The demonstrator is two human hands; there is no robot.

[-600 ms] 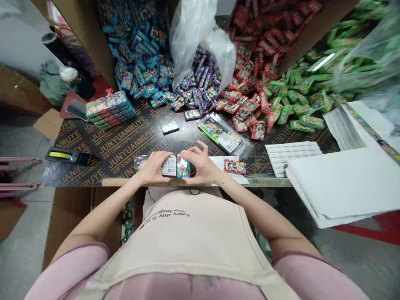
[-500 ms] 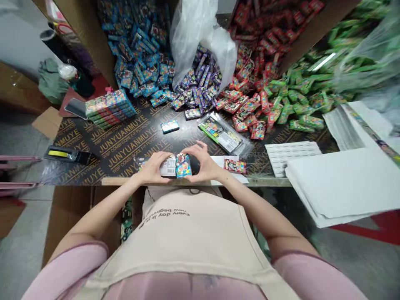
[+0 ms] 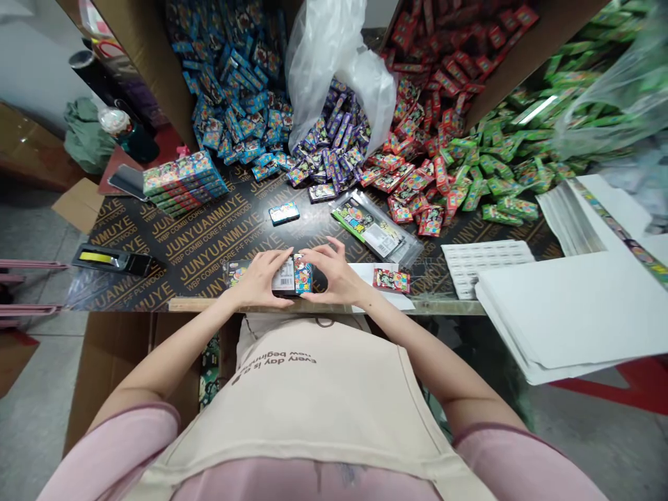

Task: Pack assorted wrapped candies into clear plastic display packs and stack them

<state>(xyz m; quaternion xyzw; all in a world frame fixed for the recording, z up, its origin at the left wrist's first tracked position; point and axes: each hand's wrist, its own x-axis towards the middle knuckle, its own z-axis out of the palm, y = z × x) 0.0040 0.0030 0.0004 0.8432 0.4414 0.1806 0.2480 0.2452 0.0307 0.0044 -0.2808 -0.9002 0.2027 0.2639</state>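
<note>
Both hands meet at the near edge of the dark plywood table (image 3: 209,236). My left hand (image 3: 259,277) grips the left side of a small stack of colourful packs (image 3: 293,274), whose white barcode label faces up. My right hand (image 3: 334,273) curls round the right end of the same stack, fingers bent over it. A single red pack (image 3: 391,280) lies on a white sheet just right of my right hand. One blue pack (image 3: 284,212) lies alone farther out.
Heaps of blue (image 3: 234,90), purple (image 3: 328,149), red (image 3: 428,125) and green packs (image 3: 501,160) fill the back. A bundled stack (image 3: 182,182) sits far left, a clear-wrapped packet (image 3: 376,226) centre, white sheets (image 3: 568,306) right, a tape dispenser (image 3: 112,259) left.
My right hand's fingers have closed in over the end of the stack, hiding more of its colourful face. The stack has stayed at the table edge.
</note>
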